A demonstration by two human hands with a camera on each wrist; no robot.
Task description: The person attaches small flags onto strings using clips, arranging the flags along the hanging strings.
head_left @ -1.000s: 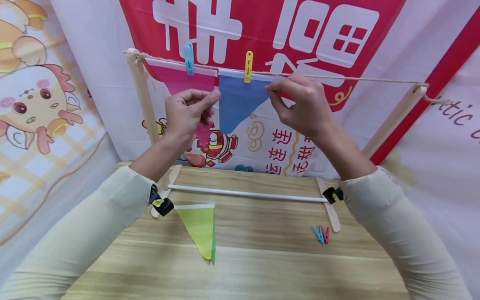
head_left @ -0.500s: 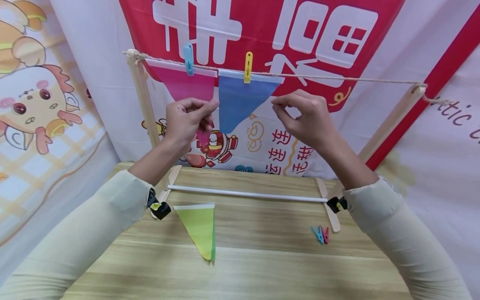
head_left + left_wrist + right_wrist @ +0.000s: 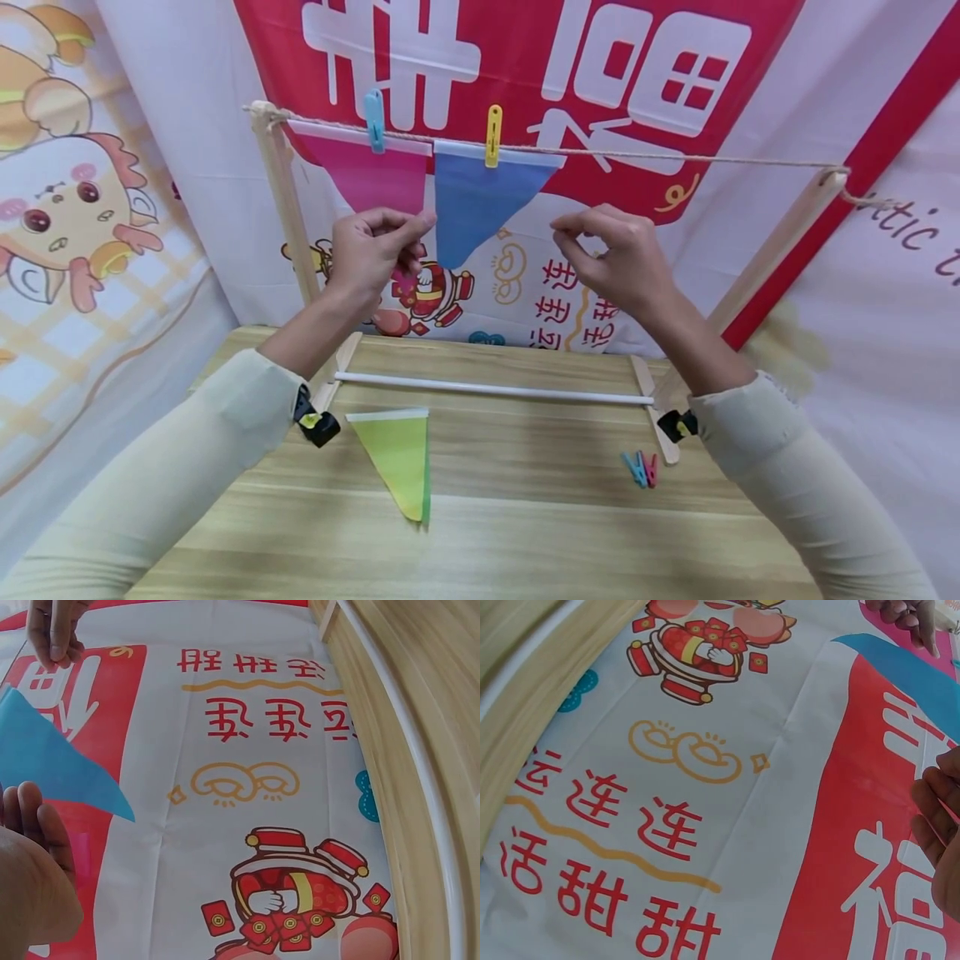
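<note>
A blue pennant (image 3: 487,196) hangs from a twine line (image 3: 712,159), clipped by a yellow clothespin (image 3: 492,137). To its left a pink pennant (image 3: 367,171) hangs under a light blue clothespin (image 3: 375,122). My left hand (image 3: 367,254) is raised before the pink pennant, fingers loosely bent, thumb tip near the blue pennant's left edge; nothing shows in its grasp. Right of the blue pennant and apart from it, my right hand (image 3: 618,254) has bent fingers around a gap, holding nothing visible. The left wrist view shows the blue pennant (image 3: 56,761) between both hands.
Wooden posts (image 3: 283,200) carry the line, with a white rod (image 3: 495,388) joining their feet. A yellow-green pennant (image 3: 393,462) lies on the wooden table (image 3: 525,533). Blue (image 3: 635,470) and pink clothespins (image 3: 651,472) lie at right. A printed cloth (image 3: 510,325) hangs behind.
My right hand has come away from the blue pennant's upper right corner, moving down and right. My left hand has lowered a little. Both hanging pennants stay on the line.
</note>
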